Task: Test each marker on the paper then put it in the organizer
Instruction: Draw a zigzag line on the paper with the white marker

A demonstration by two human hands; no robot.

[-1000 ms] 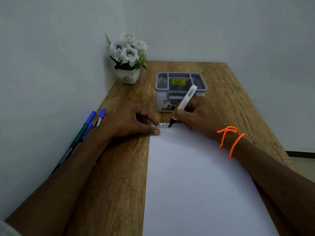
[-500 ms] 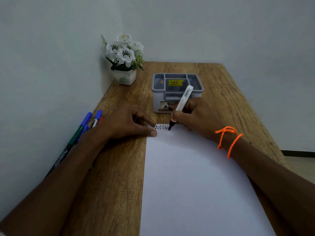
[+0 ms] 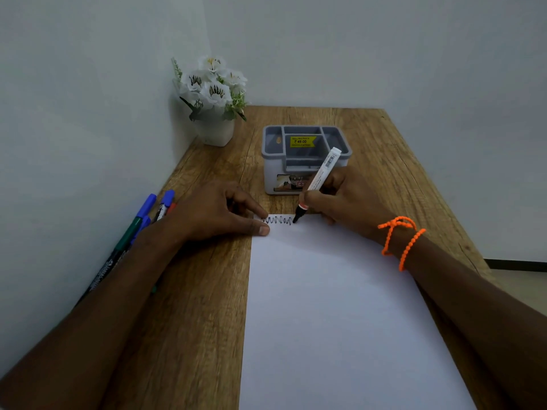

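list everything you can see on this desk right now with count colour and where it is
white-barrelled marker: 1, white with a black tip, tip on the paper's far edge, held tilted
white sheet of paper: 1, white, near right part of the desk
black squiggle: 1, black, along the paper's far edge
grey plastic organizer: 1, grey with a yellow price sticker, behind the paper; compartments look empty
capped markers: several, exact count unclear, blue, green and red showing, by the left wall
white flower pot: 1, white flowers, far left corner
wooden desk: 1, brown
orange bead bracelet: 1, right wrist
left hand: pressing the paper's corner
right hand: gripping the marker
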